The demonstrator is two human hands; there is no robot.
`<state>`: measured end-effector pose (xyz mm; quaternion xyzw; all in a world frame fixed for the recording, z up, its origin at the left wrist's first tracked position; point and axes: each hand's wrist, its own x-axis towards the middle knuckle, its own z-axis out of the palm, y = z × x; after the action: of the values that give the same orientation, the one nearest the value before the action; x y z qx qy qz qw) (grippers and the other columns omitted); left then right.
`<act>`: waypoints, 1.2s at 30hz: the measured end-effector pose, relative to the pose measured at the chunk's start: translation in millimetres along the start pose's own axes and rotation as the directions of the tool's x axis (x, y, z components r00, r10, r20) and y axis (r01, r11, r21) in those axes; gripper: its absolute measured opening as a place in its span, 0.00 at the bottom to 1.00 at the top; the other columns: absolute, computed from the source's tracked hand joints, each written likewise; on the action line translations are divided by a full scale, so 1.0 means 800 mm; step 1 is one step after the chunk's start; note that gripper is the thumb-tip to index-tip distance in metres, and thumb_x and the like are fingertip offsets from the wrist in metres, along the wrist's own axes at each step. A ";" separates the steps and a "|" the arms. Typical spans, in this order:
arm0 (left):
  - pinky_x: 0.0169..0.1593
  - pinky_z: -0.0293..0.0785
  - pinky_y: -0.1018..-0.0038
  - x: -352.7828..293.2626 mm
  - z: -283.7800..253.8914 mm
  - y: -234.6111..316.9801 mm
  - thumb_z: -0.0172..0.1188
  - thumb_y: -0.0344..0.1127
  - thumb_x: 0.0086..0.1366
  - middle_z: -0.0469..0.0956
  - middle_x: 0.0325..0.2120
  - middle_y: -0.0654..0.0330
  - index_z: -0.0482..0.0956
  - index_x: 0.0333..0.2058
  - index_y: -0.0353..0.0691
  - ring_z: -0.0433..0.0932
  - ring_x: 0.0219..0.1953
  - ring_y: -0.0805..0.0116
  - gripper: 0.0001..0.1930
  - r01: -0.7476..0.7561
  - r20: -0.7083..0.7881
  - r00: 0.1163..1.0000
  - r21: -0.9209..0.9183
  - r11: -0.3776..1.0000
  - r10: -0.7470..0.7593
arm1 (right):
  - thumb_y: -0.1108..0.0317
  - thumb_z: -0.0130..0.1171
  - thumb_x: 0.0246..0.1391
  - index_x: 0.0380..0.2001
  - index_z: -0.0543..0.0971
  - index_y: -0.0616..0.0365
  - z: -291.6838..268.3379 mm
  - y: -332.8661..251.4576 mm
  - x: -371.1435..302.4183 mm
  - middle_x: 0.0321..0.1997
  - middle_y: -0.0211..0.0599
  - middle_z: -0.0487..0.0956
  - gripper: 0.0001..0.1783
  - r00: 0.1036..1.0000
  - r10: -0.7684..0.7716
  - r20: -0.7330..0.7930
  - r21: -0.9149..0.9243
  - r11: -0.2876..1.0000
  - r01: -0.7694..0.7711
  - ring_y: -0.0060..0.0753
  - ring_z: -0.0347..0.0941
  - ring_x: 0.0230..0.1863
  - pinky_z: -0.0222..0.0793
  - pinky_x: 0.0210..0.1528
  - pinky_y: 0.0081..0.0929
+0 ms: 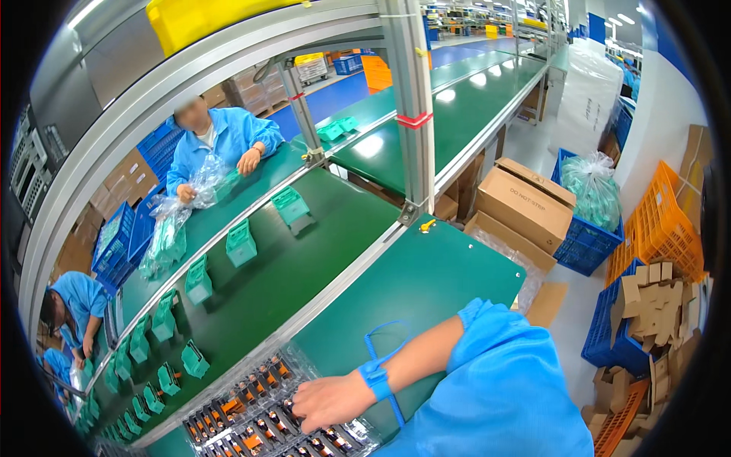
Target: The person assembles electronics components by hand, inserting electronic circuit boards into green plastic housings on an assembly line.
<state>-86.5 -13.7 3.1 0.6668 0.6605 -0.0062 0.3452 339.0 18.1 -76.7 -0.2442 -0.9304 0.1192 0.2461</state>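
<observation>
My right hand (327,402) reaches over a clear plastic tray (301,362) at the lower edge. Its fingers curl down together at the tray's small black, orange and metallic parts (263,388); what the fingertips pinch, if anything, is hidden. A blue wrist strap (375,379) with a coiled blue cord (396,411) circles that wrist. The tray lies on a green work surface (411,282) beside the conveyor. My left hand is out of view.
Green plastic housings (242,245) stand in rows on the green conveyor (304,221). Across it, a person in blue (217,141) handles a clear bag of green parts. A metal post (411,107) rises ahead. Cardboard boxes (525,202) and blue crates (586,247) stand to the right.
</observation>
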 end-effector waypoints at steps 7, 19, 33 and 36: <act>0.57 0.62 0.64 0.005 -0.005 0.028 0.60 0.37 0.54 0.71 0.51 0.51 0.67 0.54 0.37 0.68 0.54 0.56 0.28 -0.092 -0.030 0.996 -0.245 0.965 0.087 | 0.59 0.63 0.41 0.32 0.79 0.50 -0.006 -0.013 0.013 0.33 0.39 0.71 0.13 0.974 -0.221 -0.040 -0.018 0.975 0.221 0.42 0.67 0.42 0.63 0.41 0.40; 0.57 0.62 0.64 0.003 0.001 0.053 0.60 0.38 0.54 0.71 0.51 0.52 0.68 0.54 0.37 0.68 0.54 0.57 0.28 -0.205 -0.102 0.978 -0.659 0.724 0.184 | 0.56 0.59 0.38 0.23 0.81 0.44 0.012 -0.013 0.018 0.29 0.34 0.71 0.08 0.922 -0.373 -0.104 -0.122 0.925 0.360 0.43 0.66 0.38 0.64 0.34 0.42; 0.56 0.63 0.65 -0.002 0.025 0.070 0.59 0.38 0.54 0.71 0.51 0.53 0.68 0.53 0.36 0.68 0.54 0.59 0.27 -0.295 -0.262 0.940 -0.945 0.140 0.218 | 0.63 0.55 0.50 0.27 0.79 0.48 0.004 -0.010 0.017 0.31 0.35 0.73 0.05 0.836 -0.502 -0.224 -0.024 0.860 0.510 0.43 0.67 0.35 0.66 0.34 0.37; 0.56 0.63 0.65 0.013 0.030 0.069 0.59 0.38 0.54 0.71 0.51 0.53 0.68 0.53 0.36 0.68 0.54 0.59 0.27 -0.275 -0.270 0.937 -0.961 -0.006 0.220 | 0.68 0.57 0.53 0.31 0.79 0.52 0.011 -0.012 0.019 0.36 0.36 0.75 0.04 0.858 -0.358 -0.368 0.118 0.897 0.426 0.42 0.70 0.38 0.69 0.36 0.35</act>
<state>-25.5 -9.4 5.2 0.3487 0.3594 0.5235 0.6894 318.6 16.6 -74.7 -0.0403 -0.8881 0.1135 0.4436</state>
